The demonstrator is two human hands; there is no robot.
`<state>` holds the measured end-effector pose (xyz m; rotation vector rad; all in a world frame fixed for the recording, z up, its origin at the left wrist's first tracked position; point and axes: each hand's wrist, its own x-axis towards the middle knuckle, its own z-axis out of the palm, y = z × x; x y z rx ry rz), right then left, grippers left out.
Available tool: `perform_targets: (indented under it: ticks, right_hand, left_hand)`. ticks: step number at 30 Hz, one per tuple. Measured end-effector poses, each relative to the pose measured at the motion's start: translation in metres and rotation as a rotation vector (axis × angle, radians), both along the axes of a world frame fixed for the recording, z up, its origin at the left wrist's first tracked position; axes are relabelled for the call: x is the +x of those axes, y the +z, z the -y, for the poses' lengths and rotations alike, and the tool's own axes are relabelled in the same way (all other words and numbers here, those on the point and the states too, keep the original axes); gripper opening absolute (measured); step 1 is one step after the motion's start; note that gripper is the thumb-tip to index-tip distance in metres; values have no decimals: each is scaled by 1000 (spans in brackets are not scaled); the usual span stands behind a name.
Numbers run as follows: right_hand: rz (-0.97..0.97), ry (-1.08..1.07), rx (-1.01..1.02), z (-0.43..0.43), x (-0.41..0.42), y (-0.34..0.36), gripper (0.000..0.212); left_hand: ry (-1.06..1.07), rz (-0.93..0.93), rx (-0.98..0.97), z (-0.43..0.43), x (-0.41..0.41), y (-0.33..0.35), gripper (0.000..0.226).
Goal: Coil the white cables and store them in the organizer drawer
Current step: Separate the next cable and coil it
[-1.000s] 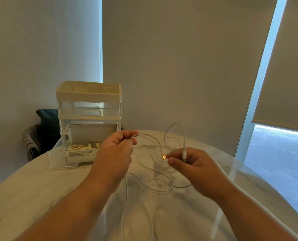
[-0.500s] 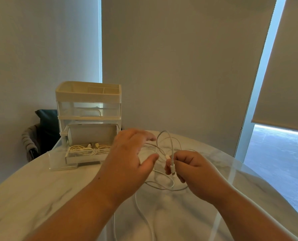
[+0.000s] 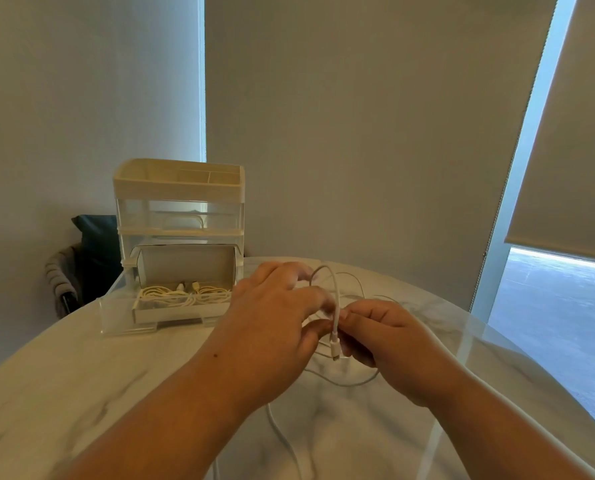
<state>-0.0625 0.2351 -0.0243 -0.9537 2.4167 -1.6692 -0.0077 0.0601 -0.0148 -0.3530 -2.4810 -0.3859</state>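
The right hand (image 3: 386, 344) pinches the white cable (image 3: 336, 299) just above its plug, and a loop arches up between both hands over the table (image 3: 81, 393). The left hand (image 3: 275, 327) reaches onto that loop with blurred fingers, so I cannot tell whether it grips. Coiled cables (image 3: 185, 294) lie in the open drawer (image 3: 181, 311), left of the hands.

"That table (image 3: 81, 375) is marble-patterned, isn't it? White, with soft grey veins running through it."

"Yes, and the loose cable (image 3: 335, 292) is plain white against it. The coiled cables (image 3: 185, 294) look a warmer, creamy white."

"The organizer (image 3: 178, 187) has a cream top and cream ledges. Its drawer (image 3: 116, 317) is clear."

"Behind it there's a dark teal cushion (image 3: 95, 233) and a grey throw (image 3: 57, 271). The blind (image 3: 573, 133) is plain beige."
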Motion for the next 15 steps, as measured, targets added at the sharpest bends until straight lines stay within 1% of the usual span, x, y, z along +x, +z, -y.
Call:
perform_targets:
  ticks: [2, 4, 7, 8, 11, 15]
  right_hand:
    - [10, 16, -16, 1, 1, 1, 44]
    - [26, 13, -74, 1, 1, 1, 41]
    - [103, -78, -242, -2, -5, 1, 36]
    - [120, -117, -269, -4, -8, 1, 35]
    - [141, -191, -256, -6, -11, 1, 33]
    - [162, -204, -218, -4, -10, 0, 31]
  left_hand:
    - [-32, 24, 53, 1, -2, -1, 20]
    - [-46, 66, 144, 2, -3, -2, 12]
    - [-48, 68, 338, 5, -4, -2, 14]
    - [-57, 66, 412, 6, -4, -1, 14]
    - [-94, 57, 610, 3, -2, 2, 17]
    - [-148, 113, 833, -2, -2, 1, 18]
